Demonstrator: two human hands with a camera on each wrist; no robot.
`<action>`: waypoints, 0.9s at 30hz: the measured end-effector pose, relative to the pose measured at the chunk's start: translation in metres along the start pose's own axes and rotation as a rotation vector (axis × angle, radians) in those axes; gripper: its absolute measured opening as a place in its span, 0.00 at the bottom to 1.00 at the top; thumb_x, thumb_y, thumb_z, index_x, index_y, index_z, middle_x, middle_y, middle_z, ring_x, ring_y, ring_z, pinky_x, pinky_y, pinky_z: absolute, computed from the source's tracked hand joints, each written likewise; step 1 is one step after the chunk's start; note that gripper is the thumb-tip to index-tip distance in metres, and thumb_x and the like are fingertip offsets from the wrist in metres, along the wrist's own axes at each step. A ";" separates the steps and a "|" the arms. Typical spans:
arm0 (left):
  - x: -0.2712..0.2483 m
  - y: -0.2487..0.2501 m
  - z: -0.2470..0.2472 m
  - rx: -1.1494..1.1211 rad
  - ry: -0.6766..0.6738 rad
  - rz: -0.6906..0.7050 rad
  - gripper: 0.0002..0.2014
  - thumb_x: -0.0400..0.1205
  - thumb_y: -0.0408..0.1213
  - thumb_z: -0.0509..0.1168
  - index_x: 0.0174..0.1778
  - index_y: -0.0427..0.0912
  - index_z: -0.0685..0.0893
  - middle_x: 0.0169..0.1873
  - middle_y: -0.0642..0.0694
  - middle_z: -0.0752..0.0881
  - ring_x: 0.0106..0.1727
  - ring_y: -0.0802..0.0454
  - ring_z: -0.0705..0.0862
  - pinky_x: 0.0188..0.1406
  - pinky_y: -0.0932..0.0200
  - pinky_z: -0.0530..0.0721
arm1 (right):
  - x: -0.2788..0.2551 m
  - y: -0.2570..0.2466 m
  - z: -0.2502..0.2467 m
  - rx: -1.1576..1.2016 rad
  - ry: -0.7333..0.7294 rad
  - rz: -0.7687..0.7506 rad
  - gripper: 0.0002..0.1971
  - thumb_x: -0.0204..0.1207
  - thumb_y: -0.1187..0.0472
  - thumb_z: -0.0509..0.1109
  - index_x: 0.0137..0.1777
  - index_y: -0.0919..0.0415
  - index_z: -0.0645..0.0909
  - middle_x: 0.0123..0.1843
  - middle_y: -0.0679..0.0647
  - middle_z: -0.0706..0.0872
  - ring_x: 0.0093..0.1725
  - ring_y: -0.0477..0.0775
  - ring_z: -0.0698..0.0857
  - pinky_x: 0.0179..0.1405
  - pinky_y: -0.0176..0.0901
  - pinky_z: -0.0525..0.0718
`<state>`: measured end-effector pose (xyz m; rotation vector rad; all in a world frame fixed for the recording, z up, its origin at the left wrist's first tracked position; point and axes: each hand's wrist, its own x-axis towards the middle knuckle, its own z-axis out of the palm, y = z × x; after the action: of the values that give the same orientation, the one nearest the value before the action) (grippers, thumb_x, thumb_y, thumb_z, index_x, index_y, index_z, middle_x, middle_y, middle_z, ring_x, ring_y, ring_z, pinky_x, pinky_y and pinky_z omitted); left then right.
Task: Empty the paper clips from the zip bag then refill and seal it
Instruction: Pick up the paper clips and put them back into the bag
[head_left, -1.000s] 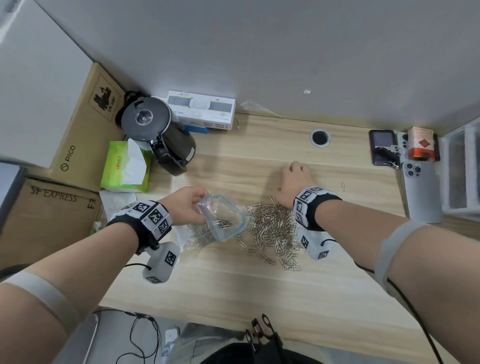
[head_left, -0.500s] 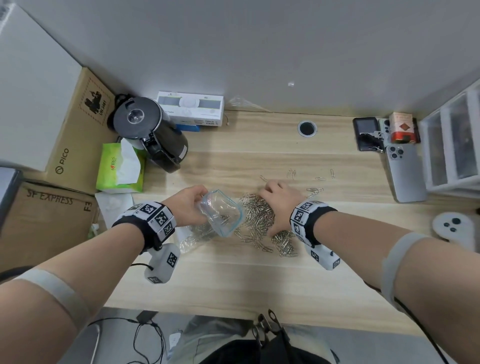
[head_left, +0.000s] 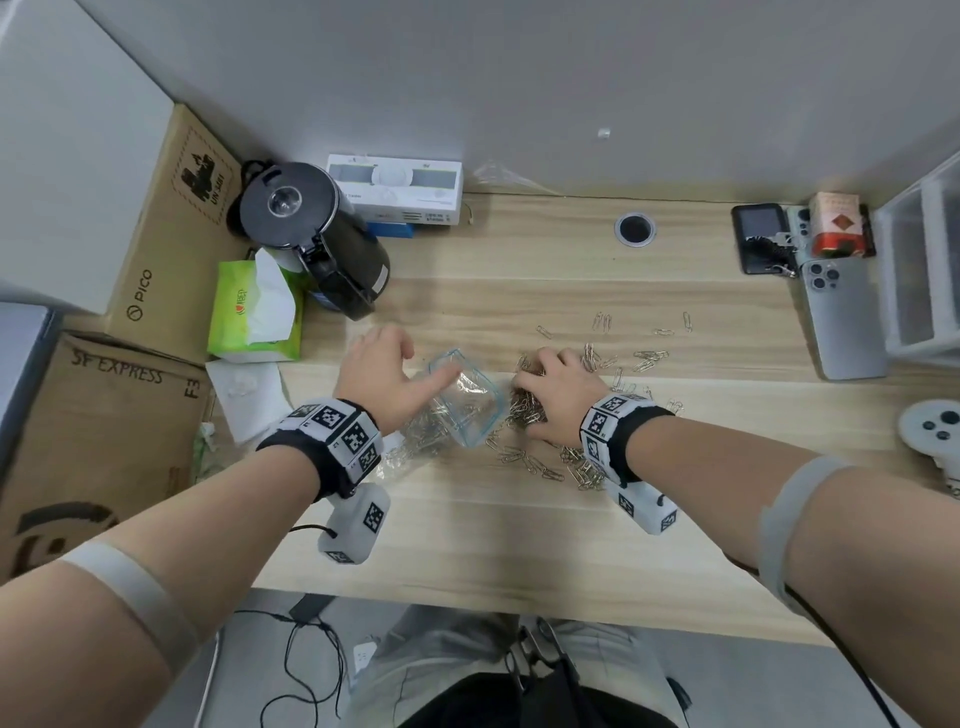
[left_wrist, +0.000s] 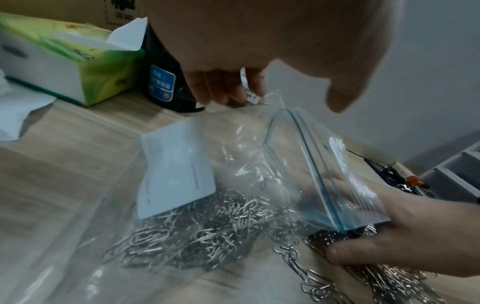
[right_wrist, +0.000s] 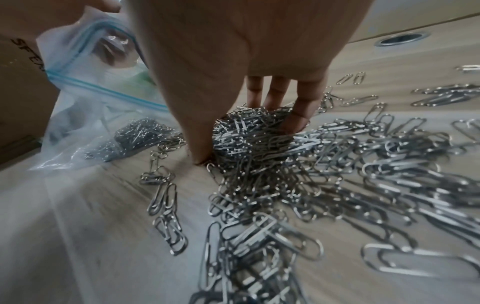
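The zip bag (head_left: 470, 400) is lying just left of the desk's centre, its blue-edged mouth propped open and turned toward three o'clock, with a first load of paper clips and a white card already inside it. We are seeing our right hand (head_left: 558, 397) drawn back from the far side of the desk, where it was a second ago, to the near pile; in that sweep a loose scatter of clips was left uncovered at about one o'clock of the pile. That tells us the refill is well under way, and that the gathering stroke is turning into a scoop.

We are holding the bag's upper lip with our left hand (head_left: 387, 382), fingers curled on the plastic at ten o'clock of the mouth and the thumb stretched over the rim toward three o'clock. Our right hand is arching over the paper clips (right_wrist: 262, 133), thumb planted on the desk (head_left: 519, 530) at the bag side and fingers dug in opposite, cupping a mound between them right at the mouth. The wrist is sitting at five o'clock of the pile. Many clips are still lying on the desk, so we judge sealing to be some way off.
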<state>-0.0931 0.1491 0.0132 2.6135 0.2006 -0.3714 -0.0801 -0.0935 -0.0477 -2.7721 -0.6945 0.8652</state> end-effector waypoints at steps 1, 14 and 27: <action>0.001 0.006 0.000 0.021 -0.017 -0.046 0.29 0.71 0.69 0.67 0.47 0.44 0.75 0.39 0.50 0.79 0.41 0.49 0.78 0.37 0.53 0.74 | 0.000 0.001 0.000 0.016 -0.004 0.000 0.31 0.71 0.41 0.74 0.72 0.44 0.69 0.71 0.55 0.66 0.70 0.61 0.64 0.61 0.59 0.81; 0.007 0.022 0.006 0.020 -0.159 -0.119 0.11 0.75 0.48 0.67 0.39 0.44 0.81 0.34 0.49 0.82 0.38 0.49 0.82 0.39 0.53 0.81 | -0.003 0.010 -0.005 0.292 -0.011 0.092 0.10 0.77 0.64 0.71 0.57 0.57 0.87 0.59 0.56 0.83 0.60 0.58 0.82 0.59 0.43 0.79; 0.004 0.029 0.004 -0.021 -0.183 -0.147 0.15 0.73 0.52 0.68 0.42 0.43 0.83 0.34 0.49 0.83 0.40 0.47 0.84 0.39 0.53 0.80 | 0.006 -0.024 -0.053 0.655 -0.019 0.097 0.12 0.69 0.60 0.81 0.52 0.57 0.90 0.47 0.47 0.89 0.49 0.47 0.86 0.54 0.39 0.83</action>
<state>-0.0846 0.1223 0.0217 2.5335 0.3330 -0.6528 -0.0542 -0.0704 -0.0007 -2.2186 -0.2146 0.9310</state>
